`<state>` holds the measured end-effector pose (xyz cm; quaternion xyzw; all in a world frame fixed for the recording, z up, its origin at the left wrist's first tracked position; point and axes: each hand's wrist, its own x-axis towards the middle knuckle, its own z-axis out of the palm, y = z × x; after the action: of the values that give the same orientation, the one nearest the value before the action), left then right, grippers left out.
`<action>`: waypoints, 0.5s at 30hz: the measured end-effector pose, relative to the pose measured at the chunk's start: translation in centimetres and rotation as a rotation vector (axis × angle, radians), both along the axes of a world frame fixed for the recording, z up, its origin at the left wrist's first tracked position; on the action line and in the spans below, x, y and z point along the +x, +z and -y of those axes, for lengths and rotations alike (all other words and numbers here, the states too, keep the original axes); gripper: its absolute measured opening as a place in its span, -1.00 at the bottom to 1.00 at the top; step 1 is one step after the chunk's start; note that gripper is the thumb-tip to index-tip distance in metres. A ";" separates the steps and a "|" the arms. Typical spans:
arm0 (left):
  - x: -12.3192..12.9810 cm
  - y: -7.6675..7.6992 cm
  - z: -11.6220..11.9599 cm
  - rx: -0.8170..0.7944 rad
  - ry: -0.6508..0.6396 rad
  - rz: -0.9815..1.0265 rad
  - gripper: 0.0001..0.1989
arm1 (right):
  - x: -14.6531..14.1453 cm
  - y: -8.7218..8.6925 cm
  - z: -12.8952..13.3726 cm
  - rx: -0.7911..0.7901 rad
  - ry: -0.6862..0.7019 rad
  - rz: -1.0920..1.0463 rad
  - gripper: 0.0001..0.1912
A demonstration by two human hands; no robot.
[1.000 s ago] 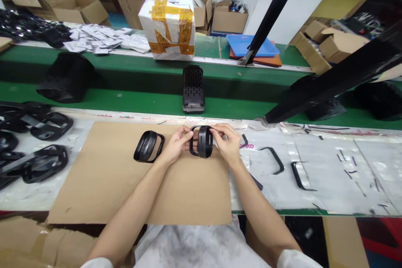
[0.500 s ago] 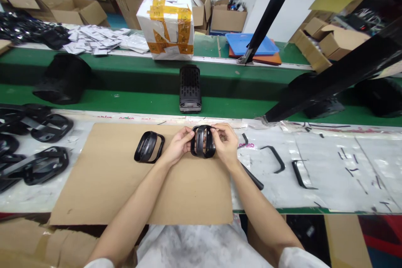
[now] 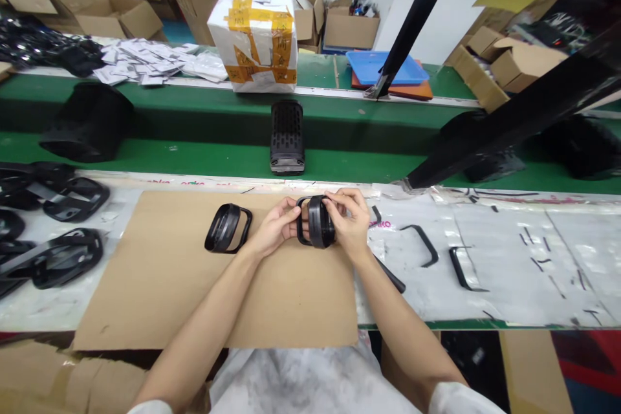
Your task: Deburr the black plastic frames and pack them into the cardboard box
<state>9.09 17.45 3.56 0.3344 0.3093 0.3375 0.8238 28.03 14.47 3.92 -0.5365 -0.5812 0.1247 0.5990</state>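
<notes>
Both my left hand [image 3: 275, 228] and my right hand [image 3: 350, 222] grip a black plastic oval frame [image 3: 316, 222] above a brown cardboard sheet [image 3: 145, 284]. A thick black band crosses the frame's middle, and my fingers hide part of its rim. To the left of my left hand, a second black frame [image 3: 227, 228] lies on the cardboard, apart from my hand. Just right of my right wrist, a black plastic bar [image 3: 391, 275] lies partly beneath my forearm.
Curved black handle pieces [image 3: 424, 244] and several thin black strips lie on a plastic-covered bench to the right. A pile of black frames [image 3: 63, 197] sits at the left. Behind, a green conveyor [image 3: 194, 165] carries black perforated housings [image 3: 287, 136]. A black diagonal post [image 3: 504, 119] crosses the right.
The held frame has turned between my hands, bringing its black band to the front. The view has drifted slightly, shifting the background left.
</notes>
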 end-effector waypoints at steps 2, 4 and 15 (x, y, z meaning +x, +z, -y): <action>0.2 0.0 0.2 -0.012 0.004 0.022 -0.54 | -0.1 -0.1 0.0 0.021 -0.006 0.013 -0.86; 0.4 -0.2 0.4 -0.006 0.025 0.015 -0.53 | -0.3 -0.2 0.0 0.032 0.006 0.032 -0.86; 1.0 0.6 0.7 0.021 0.226 -0.113 -0.58 | -1.3 -0.9 0.2 -0.094 0.184 0.044 -0.78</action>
<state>10.12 16.79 4.14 0.3243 0.3874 0.4120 0.7583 26.70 14.29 3.03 -0.5109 -0.6345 0.1947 0.5464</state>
